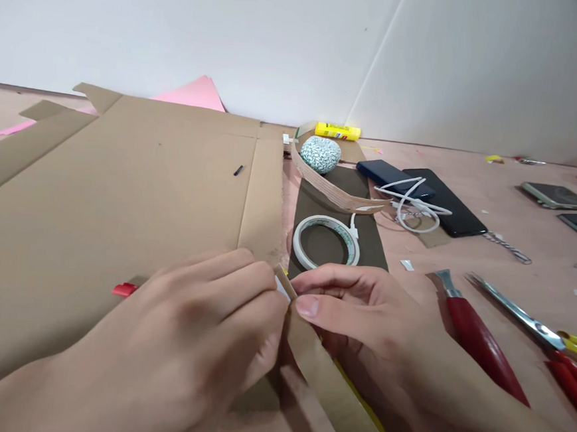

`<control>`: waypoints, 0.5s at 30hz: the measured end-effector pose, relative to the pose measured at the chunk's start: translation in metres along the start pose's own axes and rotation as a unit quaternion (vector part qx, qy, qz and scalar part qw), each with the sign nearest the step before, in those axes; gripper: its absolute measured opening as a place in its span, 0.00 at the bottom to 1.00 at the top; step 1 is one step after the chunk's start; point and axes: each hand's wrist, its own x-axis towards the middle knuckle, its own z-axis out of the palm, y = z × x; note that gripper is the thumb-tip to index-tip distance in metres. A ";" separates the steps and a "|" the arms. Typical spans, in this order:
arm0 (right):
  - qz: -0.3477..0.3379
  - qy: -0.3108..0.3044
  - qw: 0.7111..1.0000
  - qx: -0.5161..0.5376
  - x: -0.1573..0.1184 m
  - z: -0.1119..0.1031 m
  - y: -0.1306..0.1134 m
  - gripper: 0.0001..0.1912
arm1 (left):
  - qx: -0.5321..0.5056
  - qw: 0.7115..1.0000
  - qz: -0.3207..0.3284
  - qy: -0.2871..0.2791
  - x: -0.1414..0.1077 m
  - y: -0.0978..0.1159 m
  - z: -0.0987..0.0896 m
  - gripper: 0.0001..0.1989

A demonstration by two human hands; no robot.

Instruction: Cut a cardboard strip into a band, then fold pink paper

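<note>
- Head view, logged remotely: my left hand (180, 321) and right hand (361, 308) both pinch the end of a cardboard strip (323, 372).
- Strip runs nearward, right of the cardboard sheet (102, 228).
- Tape roll (326, 242) lies just beyond; red-handled tool (481, 344) right.

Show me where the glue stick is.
In the head view, the yellow glue stick lies by the far wall, just behind the green-and-white ball.

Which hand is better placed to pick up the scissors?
Probably the right hand: it sits on the side of the cardboard strip toward the scissors, though a knife lies between. The left hand is farther off.
</note>
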 end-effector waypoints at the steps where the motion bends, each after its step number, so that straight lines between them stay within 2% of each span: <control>1: 0.001 0.002 1.000 -0.004 0.000 0.000 0.000 0.14 | 0.005 1.000 0.005 -0.007 0.001 0.000 0.000 0.09; 7: 0.008 0.011 1.000 -0.017 -0.002 -0.002 0.001 0.14 | -0.015 0.999 -0.044 -0.020 0.011 0.001 -0.005 0.10; 12: 0.006 0.017 1.000 -0.003 -0.003 -0.002 0.002 0.15 | -0.083 0.991 -0.101 -0.016 0.016 0.001 -0.005 0.10; 15: -0.003 0.017 1.000 0.001 -0.002 -0.002 0.002 0.13 | -0.102 0.988 -0.113 -0.009 0.019 0.003 -0.009 0.09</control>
